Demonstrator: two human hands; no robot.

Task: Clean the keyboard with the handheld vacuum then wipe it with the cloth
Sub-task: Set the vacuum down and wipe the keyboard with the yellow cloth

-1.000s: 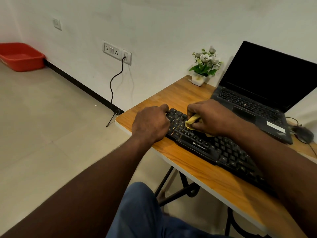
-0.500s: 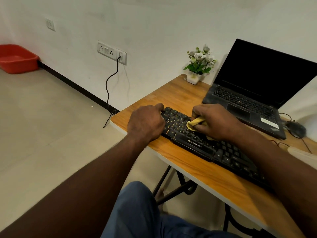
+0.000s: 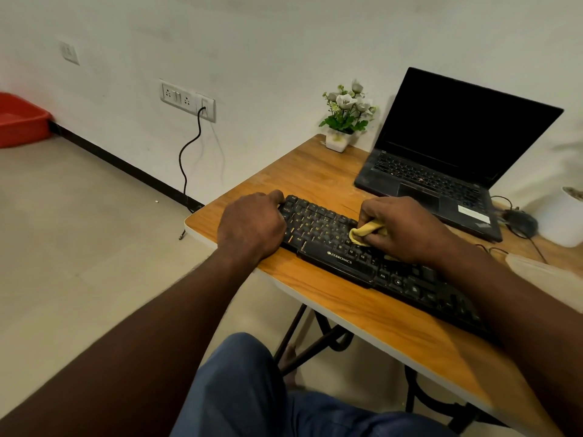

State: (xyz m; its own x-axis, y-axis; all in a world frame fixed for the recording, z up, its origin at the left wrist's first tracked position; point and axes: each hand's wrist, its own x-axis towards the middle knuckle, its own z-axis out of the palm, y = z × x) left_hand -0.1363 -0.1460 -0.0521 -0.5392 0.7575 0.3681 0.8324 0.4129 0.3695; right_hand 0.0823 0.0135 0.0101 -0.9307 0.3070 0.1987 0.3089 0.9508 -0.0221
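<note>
A black keyboard (image 3: 340,247) lies slantwise on the wooden table (image 3: 362,313). My left hand (image 3: 252,225) grips the keyboard's left end, fingers curled over its edge. My right hand (image 3: 400,228) holds a bunched yellow cloth (image 3: 366,231) and presses it onto the keys near the keyboard's middle. The right part of the keyboard runs under my right forearm. No handheld vacuum is in view.
An open black laptop (image 3: 441,181) stands behind the keyboard. A small potted plant (image 3: 344,121) sits at the table's far corner. A black mouse (image 3: 520,222) with its cable and a white pot (image 3: 564,216) are at the right. A red tub (image 3: 19,121) rests on the floor, far left.
My right hand has slid the cloth to the right along the keys, from the left part to the middle. My left hand has stayed on the keyboard's left end.
</note>
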